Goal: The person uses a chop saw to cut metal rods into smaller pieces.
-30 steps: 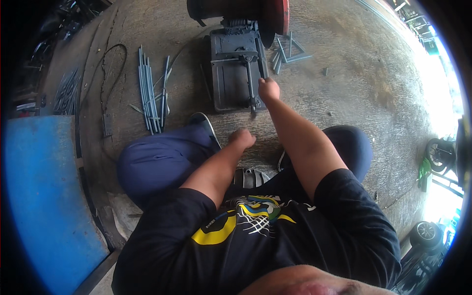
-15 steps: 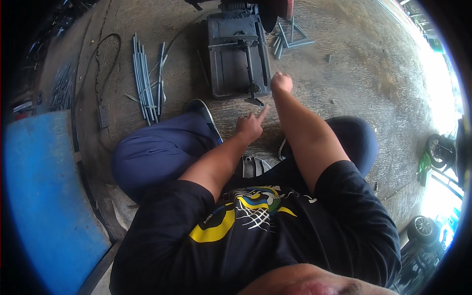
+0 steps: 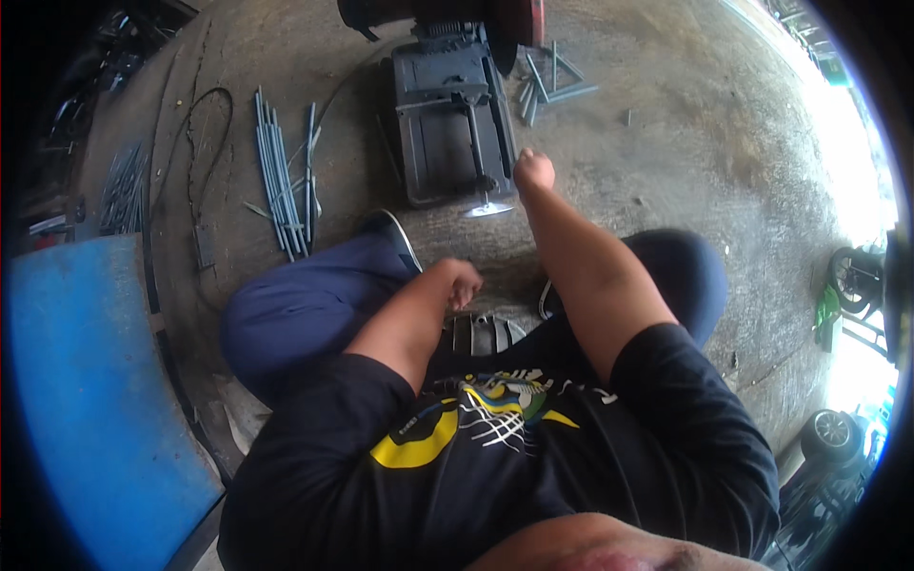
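A dark metal machine base (image 3: 433,176), which looks like that of a cut-off saw, stands on the floor in front of me. Along its middle runs a vise screw (image 3: 476,143), ending near me in a flat, shiny handle (image 3: 487,208). My right hand (image 3: 534,171) is closed in a fist beside the base's right edge; whatever it may hold is hidden. Back near my lap is my left hand (image 3: 464,284), its fingers bent and slightly blurred, apart from the handle. Just below it, between my legs, lies a grey ribbed metal part (image 3: 484,336).
Long grey metal rods (image 3: 276,181) lie left of the machine, and several short cut pieces (image 3: 547,90) lie to its right. A blue panel (image 3: 105,390) fills the lower left. A black cable (image 3: 195,143) loops across the floor. Wheels (image 3: 830,433) show at far right.
My left hand has drawn back from the vise handle toward my lap, its pointing finger now bent in. The handle has turned and catches light. My right hand stays beside the base.
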The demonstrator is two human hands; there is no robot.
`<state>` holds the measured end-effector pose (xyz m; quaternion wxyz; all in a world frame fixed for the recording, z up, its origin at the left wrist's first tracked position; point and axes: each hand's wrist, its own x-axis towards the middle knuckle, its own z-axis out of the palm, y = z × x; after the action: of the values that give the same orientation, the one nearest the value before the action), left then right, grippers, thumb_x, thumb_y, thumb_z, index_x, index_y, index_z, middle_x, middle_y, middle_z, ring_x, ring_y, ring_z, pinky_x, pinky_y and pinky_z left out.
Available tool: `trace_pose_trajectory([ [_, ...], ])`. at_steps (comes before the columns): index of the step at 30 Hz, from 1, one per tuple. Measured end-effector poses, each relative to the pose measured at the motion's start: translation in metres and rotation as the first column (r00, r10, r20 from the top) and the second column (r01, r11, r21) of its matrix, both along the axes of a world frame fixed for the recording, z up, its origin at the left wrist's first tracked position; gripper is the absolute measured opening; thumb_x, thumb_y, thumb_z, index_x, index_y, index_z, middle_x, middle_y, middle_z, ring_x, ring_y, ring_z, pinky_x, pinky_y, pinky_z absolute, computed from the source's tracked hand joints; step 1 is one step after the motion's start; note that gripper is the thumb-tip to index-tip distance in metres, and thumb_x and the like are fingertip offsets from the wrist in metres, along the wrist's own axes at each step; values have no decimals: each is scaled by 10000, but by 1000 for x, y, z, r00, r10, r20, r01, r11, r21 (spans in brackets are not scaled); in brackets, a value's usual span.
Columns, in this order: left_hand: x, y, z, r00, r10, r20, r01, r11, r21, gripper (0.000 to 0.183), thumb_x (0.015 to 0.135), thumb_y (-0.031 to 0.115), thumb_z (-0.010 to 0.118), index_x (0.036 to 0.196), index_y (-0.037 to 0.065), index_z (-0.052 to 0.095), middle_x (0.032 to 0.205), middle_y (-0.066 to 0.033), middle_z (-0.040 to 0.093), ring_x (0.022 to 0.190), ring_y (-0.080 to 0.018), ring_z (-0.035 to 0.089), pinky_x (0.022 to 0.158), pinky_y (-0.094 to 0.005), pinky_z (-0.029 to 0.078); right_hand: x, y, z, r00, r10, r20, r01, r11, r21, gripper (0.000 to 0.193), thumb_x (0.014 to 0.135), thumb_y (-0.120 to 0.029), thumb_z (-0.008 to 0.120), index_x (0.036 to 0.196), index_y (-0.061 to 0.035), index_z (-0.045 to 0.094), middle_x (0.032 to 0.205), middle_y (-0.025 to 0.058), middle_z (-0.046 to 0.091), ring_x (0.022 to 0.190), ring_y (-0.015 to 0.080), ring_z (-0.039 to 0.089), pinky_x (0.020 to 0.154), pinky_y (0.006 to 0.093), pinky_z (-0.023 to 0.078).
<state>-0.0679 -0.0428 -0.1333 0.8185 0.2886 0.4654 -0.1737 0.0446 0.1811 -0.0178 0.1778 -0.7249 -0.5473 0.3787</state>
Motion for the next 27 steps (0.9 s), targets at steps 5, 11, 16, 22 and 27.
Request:
trace_pose_trajectory([
  [5,73,45,75,935,276,-222,75,458,886,459,841,208,466,1295,172,524,1107,-231,620,1005,-349,619,872,-460,490,20,12,-9,1000,15,7,-15,1000,-21,466,860,-391,457,938,17,668,960,253,641,968,399,600,872,440,444],
  [11,72,54,123,806,237,-542,418,419,806,739,811,176,481,1460,368,184,1149,-215,596,1014,-337,613,897,-438,472,10,8,4,960,252,-126,-263,962,-79,378,845,-421,543,971,-101,699,979,176,670,1004,340,613,886,407,458],
  [16,73,65,145,773,298,-560,445,374,814,805,801,170,493,1482,309,87,1030,-244,615,840,-372,643,792,-456,512,12,21,1,941,311,-129,-325,940,-101,364,827,-431,565,955,-124,713,961,151,678,976,312,629,863,391,469],
  [22,39,24,81,638,-120,-760,592,708,385,549,841,272,513,1361,107,453,1203,-167,588,1067,-340,591,942,-467,441,-4,14,7,922,332,-196,-357,928,-107,379,831,-431,558,978,-114,703,990,163,670,997,327,617,884,399,464],
  [27,42,30,80,772,-21,-635,404,787,466,368,849,313,502,1125,115,643,1177,-147,608,1086,-329,577,932,-445,457,-6,23,-11,907,400,-130,-412,907,-84,430,830,-447,547,1050,-103,682,1056,177,650,1040,343,595,908,403,455],
])
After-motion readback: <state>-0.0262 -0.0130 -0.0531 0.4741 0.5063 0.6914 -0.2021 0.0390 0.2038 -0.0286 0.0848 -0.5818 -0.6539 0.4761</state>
